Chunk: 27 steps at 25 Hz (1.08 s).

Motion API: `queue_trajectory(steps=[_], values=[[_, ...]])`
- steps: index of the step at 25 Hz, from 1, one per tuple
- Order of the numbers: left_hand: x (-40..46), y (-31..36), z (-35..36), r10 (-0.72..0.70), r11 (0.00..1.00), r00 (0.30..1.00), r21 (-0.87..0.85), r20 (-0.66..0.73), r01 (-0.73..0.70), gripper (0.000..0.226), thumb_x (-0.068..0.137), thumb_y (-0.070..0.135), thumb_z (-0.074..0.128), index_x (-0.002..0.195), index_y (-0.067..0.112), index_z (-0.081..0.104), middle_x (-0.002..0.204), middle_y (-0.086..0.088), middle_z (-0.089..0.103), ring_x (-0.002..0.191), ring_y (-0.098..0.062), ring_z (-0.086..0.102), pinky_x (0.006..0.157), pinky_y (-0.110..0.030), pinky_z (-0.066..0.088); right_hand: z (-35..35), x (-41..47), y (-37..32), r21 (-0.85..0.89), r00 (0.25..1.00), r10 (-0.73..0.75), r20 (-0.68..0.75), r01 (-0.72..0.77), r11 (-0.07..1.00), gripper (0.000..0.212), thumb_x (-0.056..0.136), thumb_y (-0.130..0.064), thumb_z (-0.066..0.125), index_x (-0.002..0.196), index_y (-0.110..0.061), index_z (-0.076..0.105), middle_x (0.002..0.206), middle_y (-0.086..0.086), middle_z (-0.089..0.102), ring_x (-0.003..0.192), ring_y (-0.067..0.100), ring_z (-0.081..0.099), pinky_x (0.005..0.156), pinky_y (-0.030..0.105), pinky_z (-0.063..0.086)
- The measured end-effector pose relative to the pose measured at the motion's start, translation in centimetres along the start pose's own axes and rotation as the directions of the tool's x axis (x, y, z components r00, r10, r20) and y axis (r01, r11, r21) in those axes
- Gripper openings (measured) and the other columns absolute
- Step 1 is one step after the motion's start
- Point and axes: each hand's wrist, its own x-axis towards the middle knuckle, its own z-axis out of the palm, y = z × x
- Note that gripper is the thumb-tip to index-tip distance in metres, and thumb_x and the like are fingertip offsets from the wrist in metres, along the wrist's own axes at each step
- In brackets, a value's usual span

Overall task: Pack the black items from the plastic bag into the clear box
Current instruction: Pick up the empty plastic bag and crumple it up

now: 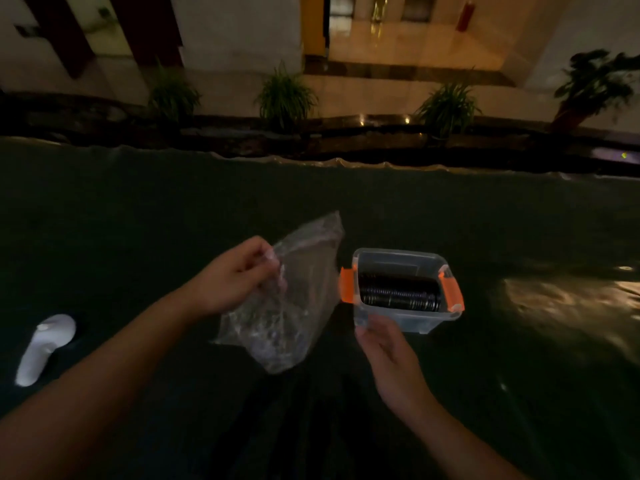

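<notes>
A crumpled clear plastic bag (294, 299) hangs in the middle of the view, pinched at its upper left edge by my left hand (239, 275). Whether anything is left in the bag I cannot tell. To its right stands the clear box (398, 259) with orange clips on both sides. Rows of thin black items (398, 294) fill its inside. My right hand (388, 348) touches the box's near left corner, thumb against the wall and fingers spread.
A dark cloth (138, 220) covers the table. A white handheld controller (45, 344) lies at the left. Beyond the table's far edge runs a dark ledge with potted plants (284, 95) and a lit tiled floor.
</notes>
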Motion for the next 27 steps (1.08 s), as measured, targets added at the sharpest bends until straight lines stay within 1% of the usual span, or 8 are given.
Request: queue_trajectory(steps=[3,6,8,12,17,19,23,27], values=[[-1.7,5.6,-1.1,0.008,0.972,0.983,-0.231,-0.183,-0.051,0.015,0.091,0.043,0.062,0.096,0.029,0.066,0.098,-0.002,0.077,0.091,-0.019,0.076,0.070,-0.030,0.061,-0.6,1.6,-5.7,0.411,0.971,0.151,0.185,-0.216,0.886,0.093,0.064,-0.066,0.083,0.144,-0.031,0.051,0.149,0.003,0.056,0.137,0.022,0.050,0.116,0.046,0.037],[-2.9,10.4,-1.4,0.020,0.939,0.951,-0.320,-0.309,-0.124,0.020,0.085,0.045,0.065,0.099,0.031,0.066,0.101,-0.007,0.077,0.092,-0.028,0.076,0.072,-0.038,0.062,-1.4,2.4,-12.2,0.477,0.889,0.058,0.455,-0.298,0.827,0.064,0.087,-0.048,0.077,0.141,-0.019,0.059,0.138,0.014,0.067,0.129,0.033,0.063,0.115,0.056,0.040],[-3.7,12.7,-1.7,0.056,0.938,0.911,-0.290,-0.409,-0.188,0.021,0.086,0.039,0.066,0.107,0.037,0.060,0.101,-0.008,0.078,0.090,-0.029,0.077,0.067,-0.036,0.063,-1.8,2.3,-15.1,0.444,0.904,-0.050,0.425,-0.160,0.882,0.037,0.097,-0.027,0.069,0.133,-0.020,0.063,0.123,0.012,0.076,0.113,0.030,0.073,0.099,0.053,0.056],[-5.6,16.8,-2.6,0.188,0.960,0.812,-0.073,-0.552,-0.271,0.027,0.095,0.023,0.061,0.105,0.048,0.058,0.097,0.003,0.078,0.080,-0.021,0.077,0.059,-0.027,0.062,-4.9,0.6,-19.6,0.366,0.937,-0.330,0.112,0.269,0.891,0.044,0.093,-0.009,0.073,0.124,-0.027,0.048,0.101,0.006,0.081,0.088,0.027,0.080,0.071,0.038,0.065],[-7.4,21.0,-2.6,0.280,0.960,0.894,0.097,-0.350,-0.263,0.052,0.074,0.036,0.077,0.124,0.047,0.065,0.115,0.019,0.072,0.105,-0.003,0.070,0.075,-0.014,0.058,-10.0,-1.7,-25.3,0.271,0.832,-0.554,-0.008,0.536,0.800,0.011,0.096,-0.005,0.066,0.087,-0.011,0.064,0.094,0.018,0.076,0.094,0.026,0.077,0.069,0.032,0.062],[-7.6,22.8,-2.4,0.304,0.947,0.888,0.210,-0.345,-0.242,0.081,0.061,0.033,0.085,0.135,0.046,0.055,0.113,0.026,0.071,0.104,0.001,0.069,0.077,-0.012,0.057,-11.5,-2.9,-27.4,0.264,0.825,-0.555,0.104,0.515,0.816,0.018,0.096,-0.013,0.067,0.108,-0.023,0.076,0.103,-0.002,0.079,0.100,0.017,0.075,0.081,0.035,0.061],[-7.2,25.6,-1.6,0.386,0.846,0.828,0.514,-0.408,-0.141,0.080,0.056,0.042,0.088,0.126,0.055,0.051,0.097,0.028,0.068,0.096,0.016,0.063,0.068,-0.006,0.053,-14.0,-5.3,-30.5,-0.153,0.749,-0.559,0.356,0.637,0.756,0.081,0.072,-0.020,0.088,0.144,-0.034,0.051,0.125,-0.019,0.064,0.105,0.005,0.068,0.088,0.030,0.060],[-7.3,26.8,-2.1,0.399,0.843,0.820,0.515,-0.409,-0.154,0.023,0.064,0.057,0.075,0.084,0.045,0.076,0.091,0.014,0.071,0.084,0.005,0.067,0.064,-0.019,0.058,-15.7,-6.3,-32.6,-0.454,0.637,-0.721,0.273,0.746,0.487,0.005,0.092,-0.030,0.072,0.091,-0.031,0.077,0.131,-0.009,0.058,0.122,0.006,0.055,0.108,0.045,0.047]])
